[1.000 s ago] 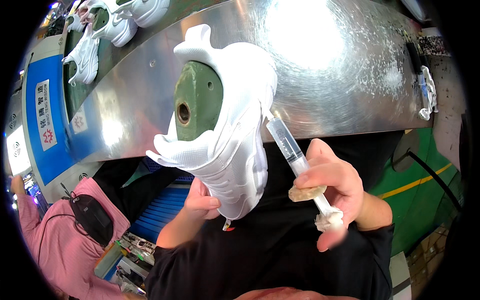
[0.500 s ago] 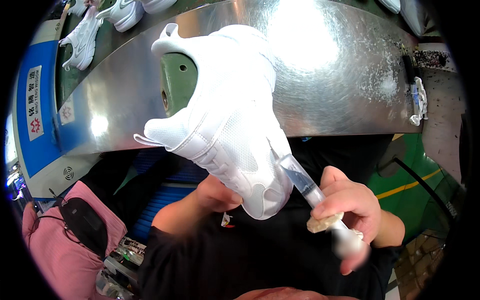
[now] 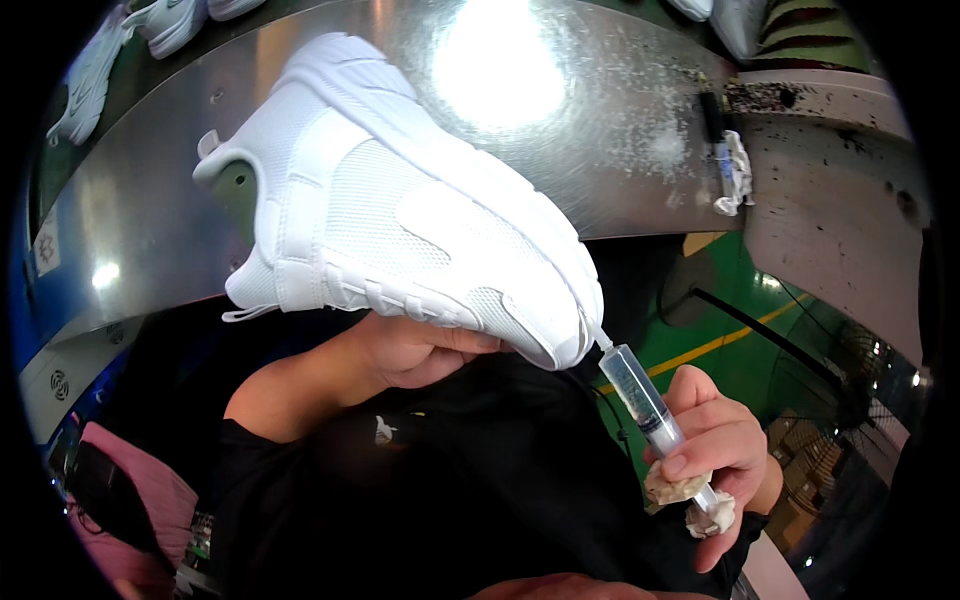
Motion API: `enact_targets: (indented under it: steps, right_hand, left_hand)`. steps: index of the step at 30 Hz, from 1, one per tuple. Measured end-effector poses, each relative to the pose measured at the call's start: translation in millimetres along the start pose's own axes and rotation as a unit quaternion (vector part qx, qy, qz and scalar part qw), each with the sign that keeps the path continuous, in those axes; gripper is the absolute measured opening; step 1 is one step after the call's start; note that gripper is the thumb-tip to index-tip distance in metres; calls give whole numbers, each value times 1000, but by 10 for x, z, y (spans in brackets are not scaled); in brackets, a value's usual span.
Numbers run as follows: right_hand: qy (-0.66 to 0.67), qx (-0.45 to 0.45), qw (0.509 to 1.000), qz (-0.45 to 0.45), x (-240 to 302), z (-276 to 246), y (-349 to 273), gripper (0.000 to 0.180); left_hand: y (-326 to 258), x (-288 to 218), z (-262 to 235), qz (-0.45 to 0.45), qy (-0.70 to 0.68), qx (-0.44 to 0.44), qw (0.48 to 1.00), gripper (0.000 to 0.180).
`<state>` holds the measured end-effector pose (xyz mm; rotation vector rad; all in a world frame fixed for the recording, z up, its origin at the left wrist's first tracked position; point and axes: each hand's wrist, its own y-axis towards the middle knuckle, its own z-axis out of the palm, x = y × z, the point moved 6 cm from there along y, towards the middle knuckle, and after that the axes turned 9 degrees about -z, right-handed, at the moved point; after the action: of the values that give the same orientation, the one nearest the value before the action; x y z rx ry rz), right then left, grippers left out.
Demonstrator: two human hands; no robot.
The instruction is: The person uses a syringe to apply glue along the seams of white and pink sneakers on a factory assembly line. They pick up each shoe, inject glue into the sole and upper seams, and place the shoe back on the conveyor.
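Note:
A white mesh sneaker point(image 3: 400, 230) on a green last fills the middle of the view, lying on its side with the toe toward the lower right. My left hand point(image 3: 420, 350) grips it from underneath. My right hand point(image 3: 715, 455) holds a clear plastic syringe point(image 3: 642, 395) whose tip touches the sole edge at the toe. Crusted white wads cling to the syringe's plunger end under my fingers.
A curved shiny metal bench point(image 3: 600, 130) runs behind the shoe, with a glue-caked tool point(image 3: 728, 165) on its right end. More white sneakers point(image 3: 165, 22) sit on the line at the top left. A green floor with a yellow line point(image 3: 720, 345) lies below right.
The sneaker has turned from heel-opening-up to lying on its side, toe to the lower right. My right hand moved the syringe from the shoe's side down to the toe edge.

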<state>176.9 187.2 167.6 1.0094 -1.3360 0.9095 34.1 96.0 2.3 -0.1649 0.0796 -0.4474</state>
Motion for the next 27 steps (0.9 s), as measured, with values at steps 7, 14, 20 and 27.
enact_targets:
  steps: [7,14,20,27]
  right_hand:
    - [-88,-41,994,-54,55,-68,-218,73]
    - [-189,-32,979,-68,28,26,-190,66]
    - [-325,-19,938,-123,-22,187,-90,54]
    - [-430,-15,886,-173,-153,319,-103,44]
  left_hand:
    - [321,-29,138,1,28,53,998,45]
    - [481,-101,241,11,28,53,998,38]
    - [503,-138,285,16,10,18,1000,32]
    - [499,-135,315,42,20,34,998,33]
